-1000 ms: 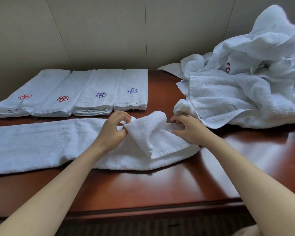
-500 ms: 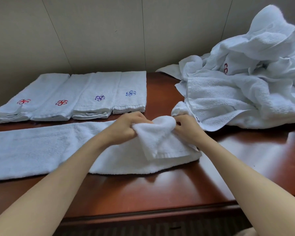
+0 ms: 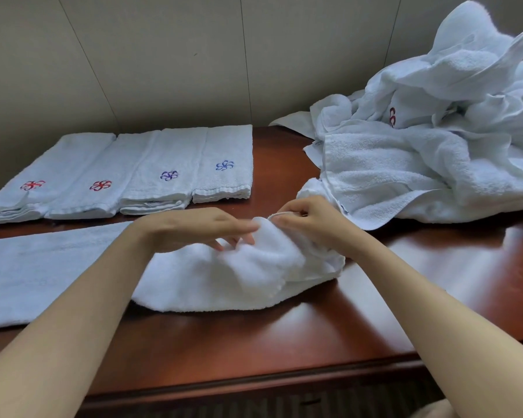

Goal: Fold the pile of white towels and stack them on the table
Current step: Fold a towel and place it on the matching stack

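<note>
A long white towel [image 3: 52, 267] lies in a strip across the front of the dark wooden table [image 3: 284, 342], bunched up at its right end. My left hand [image 3: 200, 229] reaches over that bunched end, its fingers touching the raised fold; it is blurred. My right hand [image 3: 308, 220] pinches the thin hem of the same end between thumb and fingers. At the back right a loose pile of white towels [image 3: 429, 140] is heaped. Several folded towels [image 3: 127, 173] with red and blue emblems lie side by side at the back left.
A beige panelled wall [image 3: 178, 61] runs right behind the table. The table's front edge [image 3: 254, 384] is close under my forearms. Bare wood [image 3: 450, 282] shows at the right front, below the pile.
Both hands have drawn together at the towel's right end and lifted it. The left hand has slid right over the fold, and the right hand now pinches the hem.
</note>
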